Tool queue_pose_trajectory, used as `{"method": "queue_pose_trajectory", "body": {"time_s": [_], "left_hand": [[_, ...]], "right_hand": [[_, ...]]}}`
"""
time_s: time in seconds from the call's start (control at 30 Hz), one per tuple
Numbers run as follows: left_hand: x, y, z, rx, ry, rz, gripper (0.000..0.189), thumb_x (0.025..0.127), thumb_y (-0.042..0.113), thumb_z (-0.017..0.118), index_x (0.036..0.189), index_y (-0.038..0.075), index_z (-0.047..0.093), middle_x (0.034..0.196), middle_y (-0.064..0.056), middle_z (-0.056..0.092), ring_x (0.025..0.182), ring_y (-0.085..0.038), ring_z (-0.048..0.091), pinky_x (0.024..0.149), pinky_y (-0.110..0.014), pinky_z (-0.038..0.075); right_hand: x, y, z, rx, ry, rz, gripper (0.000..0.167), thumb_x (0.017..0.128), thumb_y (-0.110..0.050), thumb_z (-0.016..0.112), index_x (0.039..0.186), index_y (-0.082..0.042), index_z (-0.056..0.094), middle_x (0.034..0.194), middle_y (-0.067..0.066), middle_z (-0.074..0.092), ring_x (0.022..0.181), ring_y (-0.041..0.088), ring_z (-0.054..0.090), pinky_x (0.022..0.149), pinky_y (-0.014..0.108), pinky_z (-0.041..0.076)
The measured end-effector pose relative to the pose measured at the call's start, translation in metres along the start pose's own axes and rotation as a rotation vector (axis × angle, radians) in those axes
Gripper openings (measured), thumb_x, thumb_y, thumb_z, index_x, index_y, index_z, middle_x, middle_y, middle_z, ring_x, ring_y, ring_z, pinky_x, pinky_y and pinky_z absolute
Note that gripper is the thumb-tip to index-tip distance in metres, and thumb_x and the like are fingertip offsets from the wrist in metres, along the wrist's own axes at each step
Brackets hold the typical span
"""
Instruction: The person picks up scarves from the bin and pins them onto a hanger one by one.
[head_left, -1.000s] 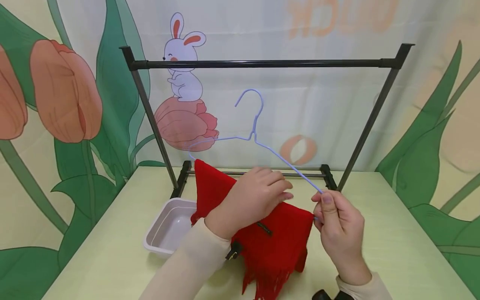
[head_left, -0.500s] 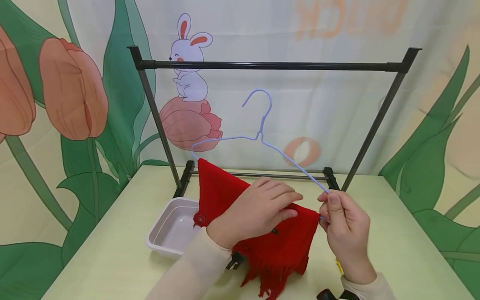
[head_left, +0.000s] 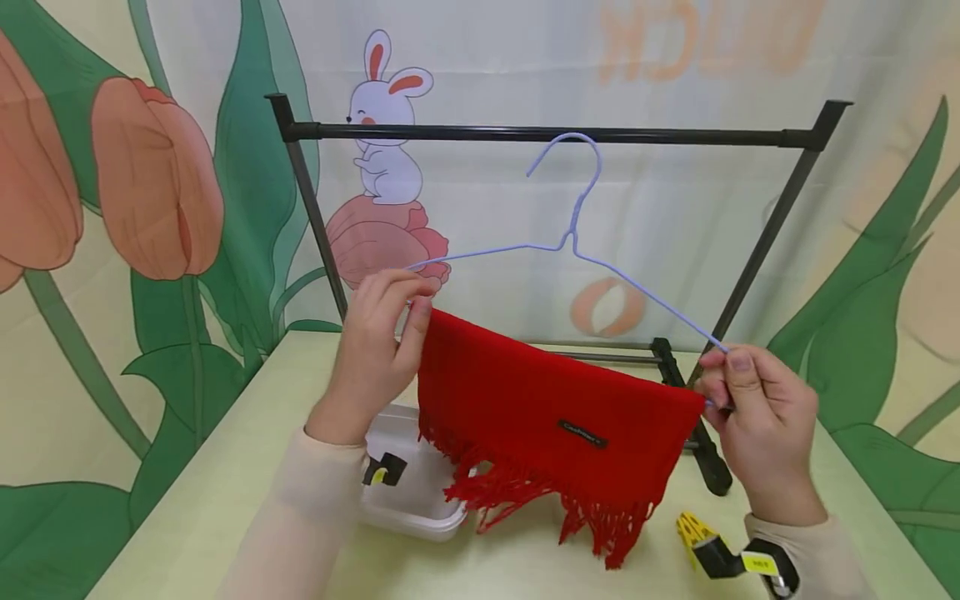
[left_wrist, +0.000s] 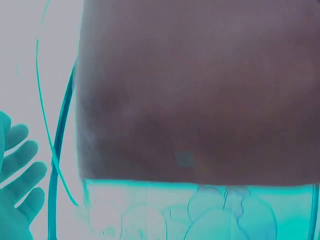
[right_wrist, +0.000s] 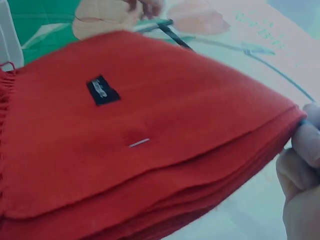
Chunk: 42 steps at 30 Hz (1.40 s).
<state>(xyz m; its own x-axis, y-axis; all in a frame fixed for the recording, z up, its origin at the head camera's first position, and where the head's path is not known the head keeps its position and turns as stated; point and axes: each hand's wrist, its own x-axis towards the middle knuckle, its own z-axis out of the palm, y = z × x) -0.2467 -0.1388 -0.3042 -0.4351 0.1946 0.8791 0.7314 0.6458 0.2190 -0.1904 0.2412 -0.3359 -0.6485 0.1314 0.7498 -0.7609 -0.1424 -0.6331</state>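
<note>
A folded red scarf with a fringe and a small black label hangs over the lower bar of a lilac wire hanger. My right hand pinches the hanger's right corner between thumb and fingers, beside the scarf's edge. At the left corner is my left hand, its bent fingers and thumb around the wire end, which they partly hide. In the left wrist view the fingers of that hand are spread, with the hanger wire beside them. The right wrist view shows the scarf's stacked folds.
A black garment rack stands behind, its top rail overlapped by the hanger's hook. On the table, a pale plastic tub sits partly under the scarf. A yellow piece with holes shows beside the right wrist.
My left hand has left the scarf's middle for the hanger's left corner. The hanger and scarf have risen and shifted right with my right hand, uncovering the label.
</note>
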Motion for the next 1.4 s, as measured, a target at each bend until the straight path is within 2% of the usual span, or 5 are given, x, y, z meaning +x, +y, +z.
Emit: {"method": "queue_pose_trajectory", "body": {"time_s": [0.3,0.6,1.03,1.27,1.4], "left_hand": [[0.019,-0.018,-0.017,0.008,-0.198,-0.113,0.032,0.113,0.023,0.055,0.138,0.004,0.063,0.124,-0.016,0.068,0.111,-0.031,0.065,0.097,-0.05,0.061],[0.032,-0.011,-0.011,-0.325,-0.462,-0.018,0.012,0.107,0.003,0.061,0.096,0.006,0.064,0.069,-0.003,0.057,0.063,-0.014,0.054,0.061,-0.026,0.049],[-0.013,-0.014,0.011,-0.368,-0.269,-0.042,0.016,0.108,0.001,0.056,0.093,0.003,0.06,0.07,-0.004,0.056,0.06,-0.008,0.051,0.055,-0.022,0.053],[-0.027,-0.016,0.018,-0.341,-0.205,-0.068,0.015,0.106,-0.002,0.058,0.092,0.001,0.06,0.067,-0.005,0.057,0.059,-0.009,0.053,0.058,-0.016,0.054],[-0.032,-0.018,0.02,-0.331,-0.181,-0.089,0.015,0.106,-0.005,0.058,0.092,0.0,0.06,0.068,-0.004,0.057,0.059,-0.008,0.053,0.059,-0.014,0.053]], "right_hand": [[0.025,-0.002,-0.039,0.258,-0.083,-0.013,0.028,0.11,0.011,0.038,0.097,0.02,0.06,0.07,0.012,0.055,0.063,0.021,0.042,0.05,0.03,0.022],[0.031,-0.001,-0.07,0.301,-0.129,0.062,0.031,0.111,0.01,0.035,0.103,0.021,0.062,0.075,0.014,0.058,0.063,0.022,0.042,0.052,0.03,0.024],[0.012,-0.005,-0.093,-0.195,-0.155,0.404,0.024,0.115,-0.014,0.048,0.135,-0.008,0.062,0.112,0.003,0.063,0.064,0.017,0.066,0.056,0.026,0.052],[-0.063,0.007,-0.119,-0.95,-0.358,0.6,0.019,0.111,-0.02,0.063,0.118,-0.002,0.065,0.094,0.0,0.063,0.063,0.01,0.058,0.058,0.026,0.047],[-0.106,0.017,-0.115,-1.12,-0.499,0.79,0.015,0.101,-0.022,0.077,0.101,-0.011,0.068,0.084,-0.001,0.06,0.07,0.012,0.051,0.06,0.025,0.043]]}}
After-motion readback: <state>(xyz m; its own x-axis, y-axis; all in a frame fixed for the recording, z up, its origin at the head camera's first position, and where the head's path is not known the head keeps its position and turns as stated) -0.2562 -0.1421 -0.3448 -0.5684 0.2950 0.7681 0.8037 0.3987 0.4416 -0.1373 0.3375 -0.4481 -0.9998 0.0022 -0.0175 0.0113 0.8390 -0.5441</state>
